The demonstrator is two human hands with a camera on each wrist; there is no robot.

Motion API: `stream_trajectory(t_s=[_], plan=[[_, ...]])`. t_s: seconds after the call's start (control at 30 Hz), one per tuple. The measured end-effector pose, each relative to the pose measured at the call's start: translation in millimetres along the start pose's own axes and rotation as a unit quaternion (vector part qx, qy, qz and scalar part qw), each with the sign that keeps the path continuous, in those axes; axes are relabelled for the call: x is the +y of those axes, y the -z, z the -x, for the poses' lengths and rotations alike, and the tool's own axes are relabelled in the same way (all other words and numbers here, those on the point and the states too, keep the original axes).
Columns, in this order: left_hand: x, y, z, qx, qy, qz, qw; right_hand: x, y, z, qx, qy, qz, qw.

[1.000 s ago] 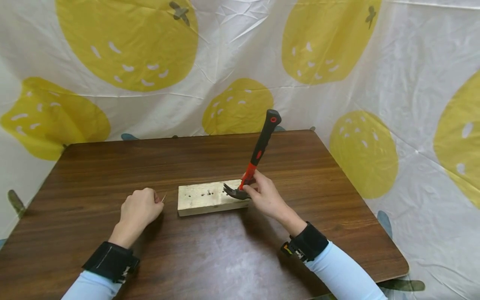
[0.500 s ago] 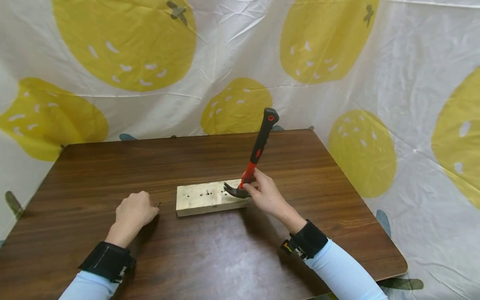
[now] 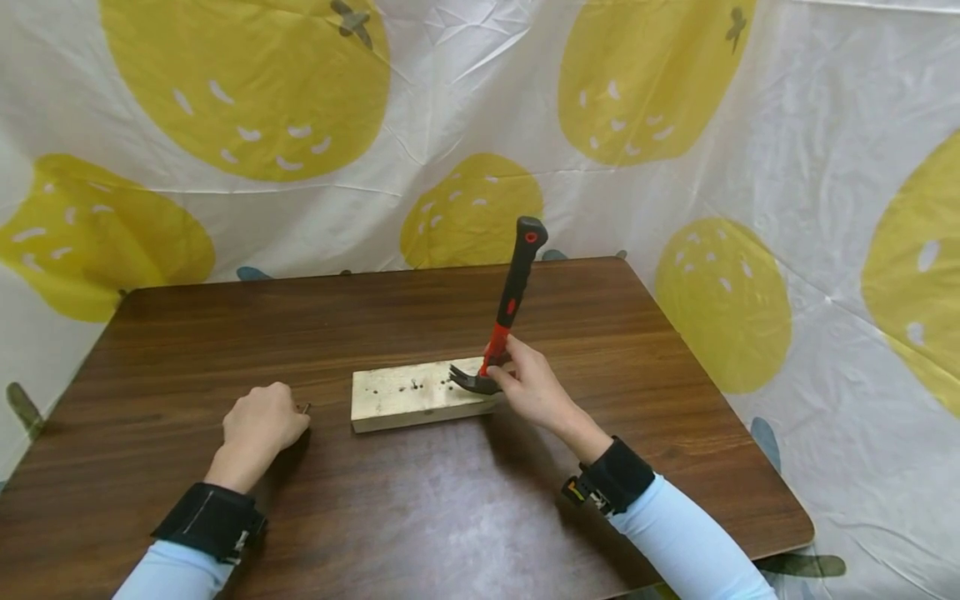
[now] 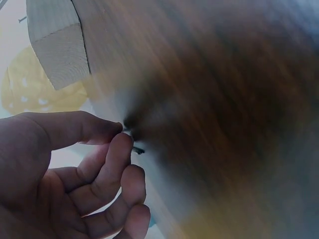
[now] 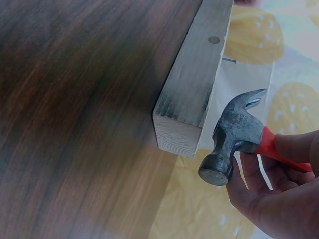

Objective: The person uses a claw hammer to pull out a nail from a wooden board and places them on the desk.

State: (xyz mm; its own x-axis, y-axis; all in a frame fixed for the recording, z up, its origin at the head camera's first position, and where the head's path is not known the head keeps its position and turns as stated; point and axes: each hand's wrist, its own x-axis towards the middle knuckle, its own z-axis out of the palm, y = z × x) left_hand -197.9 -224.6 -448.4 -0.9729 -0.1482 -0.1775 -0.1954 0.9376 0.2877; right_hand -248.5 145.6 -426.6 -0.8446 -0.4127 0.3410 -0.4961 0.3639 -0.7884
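My right hand [image 3: 534, 392] grips black-and-red claw hammer [image 3: 512, 292] near scuffed steel head [image 5: 240, 127], handle up, at right end of pale, hole-pocked wooden block [image 3: 408, 398]; my left hand [image 3: 258, 429] pinches thin dark nail [image 4: 139, 150]

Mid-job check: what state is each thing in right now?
Board: flat on table, top dark-spotted.
Nail: sticking up from board's top.
Hammer: handle up, leaning; contact with board unclear.
Right hand: gripping hammer near its head.
Thin piece: pinched, likely another nail.
Left hand: pinching thin piece, clear of board.
Sheet: hanging, creased.
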Motion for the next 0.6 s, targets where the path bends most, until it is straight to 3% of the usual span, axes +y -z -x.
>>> stream_trajectory(t_s=[0.6], plan=[[-6.4,2.4,-2.2,-0.005,0.004,-0.008,0.9999,-1.6,-5.1,-5.5,-0.017,0.008,0.022,1.000]])
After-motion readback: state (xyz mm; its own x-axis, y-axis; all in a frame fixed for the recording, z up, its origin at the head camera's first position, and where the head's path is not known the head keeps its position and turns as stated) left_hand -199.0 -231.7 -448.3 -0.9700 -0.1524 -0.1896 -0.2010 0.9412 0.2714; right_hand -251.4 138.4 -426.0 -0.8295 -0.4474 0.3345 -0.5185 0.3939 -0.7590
